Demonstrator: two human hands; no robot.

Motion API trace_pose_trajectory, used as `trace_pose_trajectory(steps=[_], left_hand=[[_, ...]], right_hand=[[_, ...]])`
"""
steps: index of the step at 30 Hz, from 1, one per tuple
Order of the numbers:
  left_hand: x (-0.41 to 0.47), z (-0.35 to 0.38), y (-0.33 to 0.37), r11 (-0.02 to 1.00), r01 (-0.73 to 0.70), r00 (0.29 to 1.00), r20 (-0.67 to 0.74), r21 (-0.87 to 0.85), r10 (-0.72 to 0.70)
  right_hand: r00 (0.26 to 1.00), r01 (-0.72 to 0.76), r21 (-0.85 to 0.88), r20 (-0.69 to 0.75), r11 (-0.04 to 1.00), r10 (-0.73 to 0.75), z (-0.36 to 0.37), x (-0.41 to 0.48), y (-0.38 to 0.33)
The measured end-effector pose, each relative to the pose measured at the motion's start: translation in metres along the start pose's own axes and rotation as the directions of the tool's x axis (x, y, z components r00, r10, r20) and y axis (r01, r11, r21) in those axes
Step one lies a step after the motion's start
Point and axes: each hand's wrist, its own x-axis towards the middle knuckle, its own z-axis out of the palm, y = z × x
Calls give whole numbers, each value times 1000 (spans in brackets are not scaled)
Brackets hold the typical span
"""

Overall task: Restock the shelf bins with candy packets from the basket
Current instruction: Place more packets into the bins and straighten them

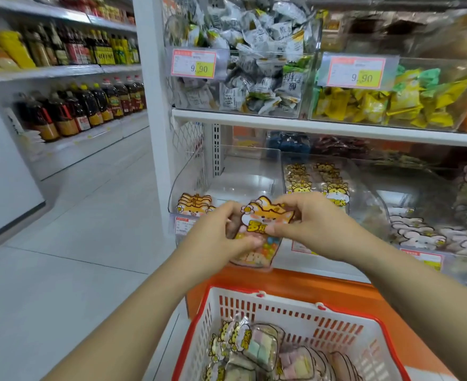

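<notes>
Two hands hide much of one cat-shaped candy packet [266, 214] — the left hand [218, 232] grips its left edge, the right hand [312, 224] its right — held at 12 o'clock above the red-rimmed basket [295, 325]. The basket is cut off below, its loose packets [257, 347] too jumbled to count; matching packets [195, 205] stand at the held packet's 9 o'clock in a clear bin [243, 182].

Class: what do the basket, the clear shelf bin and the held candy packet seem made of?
Basket: moulded plastic, white with red rim, slotted walls. Shelf bin: clear rigid plastic, perhaps acrylic; contents show through. Candy packet: glossy plastic film; sweets show through.
</notes>
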Motion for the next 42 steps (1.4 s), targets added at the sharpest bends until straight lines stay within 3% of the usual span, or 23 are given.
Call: trace_pose_trajectory(steps=[2,4,6,10,14,20,29,42], left_hand=[[13,-12,-5,999,-36,992,-121,26,39],[25,-25,-23,983,-38,973,-219,179,77],[32,-33,-45,935,-2,967,-237,356,93],[30,-31,-67,843,67,976,-212,534,57],[28,-25,-72,752,71,993,-121,655,12],[26,-22,-66,720,91,993,-117,688,-13],[26,-18,-71,745,92,988,-157,660,17],[26,-15,-75,769,83,981,-188,634,48]], right_hand=[[986,55,-87,-153,995,-68,-4,18,-2],[944,74,-130,-311,989,-112,-8,37,-2],[921,46,-176,-373,983,-110,-7,59,2],[955,-75,-276,-297,958,-11,20,106,24],[985,-140,-258,-133,956,108,49,131,40],[993,-115,-268,-25,957,113,55,121,52],[991,-111,-142,52,984,120,60,127,38],[984,-176,-129,-41,976,172,75,126,47]])
